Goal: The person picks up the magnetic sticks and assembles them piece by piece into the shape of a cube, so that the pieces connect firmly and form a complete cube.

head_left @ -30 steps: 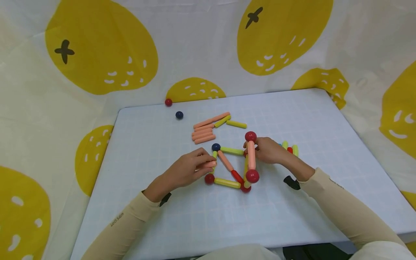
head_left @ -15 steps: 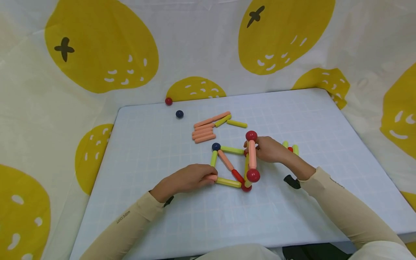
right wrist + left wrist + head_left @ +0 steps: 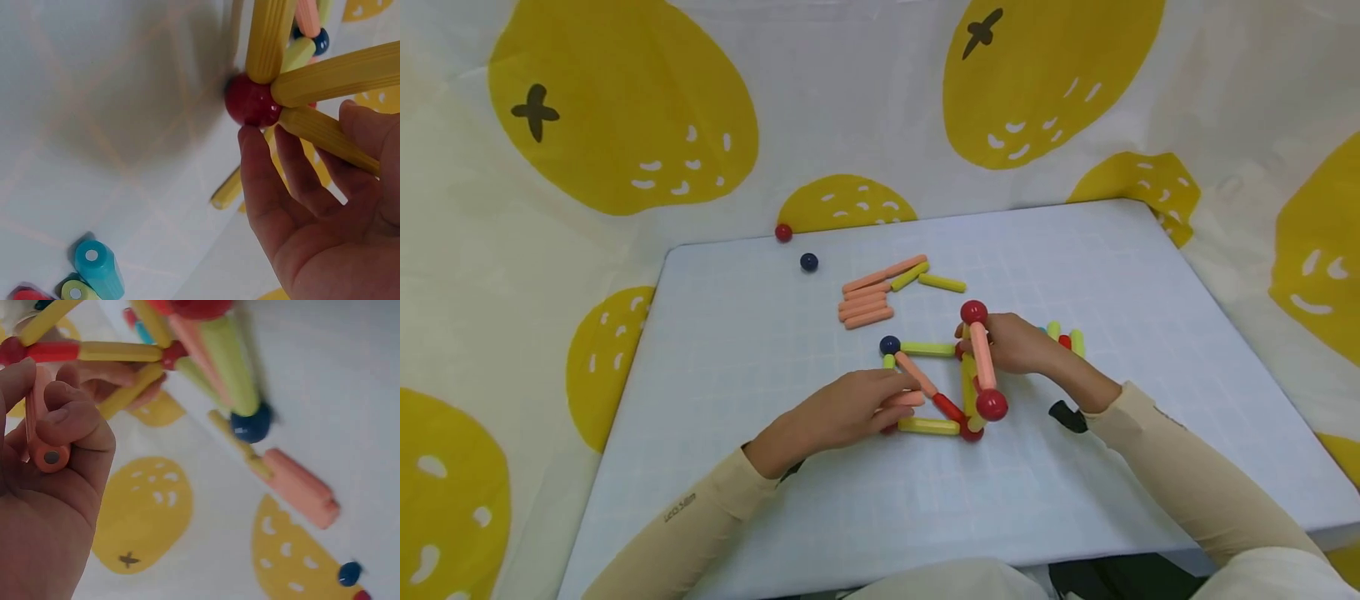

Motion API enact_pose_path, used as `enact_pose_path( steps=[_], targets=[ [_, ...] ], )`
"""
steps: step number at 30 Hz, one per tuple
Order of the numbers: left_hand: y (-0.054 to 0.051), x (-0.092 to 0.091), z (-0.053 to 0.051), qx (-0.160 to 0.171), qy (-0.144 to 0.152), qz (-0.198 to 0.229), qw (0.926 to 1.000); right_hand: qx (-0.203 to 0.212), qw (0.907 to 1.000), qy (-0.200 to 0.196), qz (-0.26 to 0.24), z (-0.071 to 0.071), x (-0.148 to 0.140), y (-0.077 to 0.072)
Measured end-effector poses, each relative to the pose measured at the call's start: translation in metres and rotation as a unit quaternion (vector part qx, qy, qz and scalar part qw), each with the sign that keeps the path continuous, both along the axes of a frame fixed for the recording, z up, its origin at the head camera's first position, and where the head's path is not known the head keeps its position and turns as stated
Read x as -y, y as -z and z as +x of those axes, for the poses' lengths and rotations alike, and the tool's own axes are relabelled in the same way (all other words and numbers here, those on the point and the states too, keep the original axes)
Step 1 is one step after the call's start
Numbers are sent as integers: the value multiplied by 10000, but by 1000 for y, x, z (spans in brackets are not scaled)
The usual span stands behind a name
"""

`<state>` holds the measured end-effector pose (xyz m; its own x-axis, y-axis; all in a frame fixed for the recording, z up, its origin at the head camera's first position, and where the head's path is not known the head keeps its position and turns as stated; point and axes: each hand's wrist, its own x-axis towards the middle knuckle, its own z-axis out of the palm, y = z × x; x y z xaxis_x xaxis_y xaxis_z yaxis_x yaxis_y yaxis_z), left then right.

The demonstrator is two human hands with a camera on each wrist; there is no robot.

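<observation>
My left hand (image 3: 850, 406) pinches a pink magnetic rod (image 3: 48, 452) between thumb and fingers, its metal end showing in the left wrist view. It hovers over the left side of a frame of rods and balls, partly hiding a red ball there. A dark blue ball (image 3: 890, 345) forms the frame's far left corner. A pink-and-red diagonal crosses it. On the right side, a raised pink rod (image 3: 982, 357) joins two red balls. My right hand (image 3: 1018, 343) holds a yellow rod (image 3: 328, 136), with a fingertip against the red ball (image 3: 252, 100) at its end.
Behind the frame lie several loose pink rods (image 3: 867, 307) and two yellow rods (image 3: 942, 283). A loose blue ball (image 3: 808, 262) and red ball (image 3: 783, 232) sit at the back left. More rods, one turquoise (image 3: 100, 269), lie beyond my right hand.
My left hand has moved nearer the front, then right, carrying the pink rod over the frame. The raised pink rod now leans slightly more. My right hand stays at almost the same spot.
</observation>
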<state>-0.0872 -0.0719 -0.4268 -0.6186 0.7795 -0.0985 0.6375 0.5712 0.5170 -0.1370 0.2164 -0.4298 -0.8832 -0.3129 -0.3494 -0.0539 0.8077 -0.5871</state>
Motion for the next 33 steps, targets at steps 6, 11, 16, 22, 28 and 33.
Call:
enact_pose_path(
  steps=[6, 11, 16, 22, 28, 33],
  targets=[
    [-19, -7, 6, -529, 326, 148, 9980, -6, 10000, -15, -20, -1, 1, 1],
    [-23, -8, 8, -839, 368, 82, 9958, 43, 10000, -27, -43, 0, 1, 2],
    [-25, -13, 10, -581, 481, 273, 9968, 23, 10000, -9, -32, 1, 1, 1],
    [-33, -26, 13, -647, 795, 414, 9939, -62, 10000, -36, -50, 0, 0, 1],
    [-33, -27, 15, -1026, 758, 376, 9911, -75, 9999, -56, -46, 2, 0, 4],
    [-33, -27, 15, -1240, 785, 377, 9885, -39, 10000, 28, 0, 2, 1, 1]
  ],
)
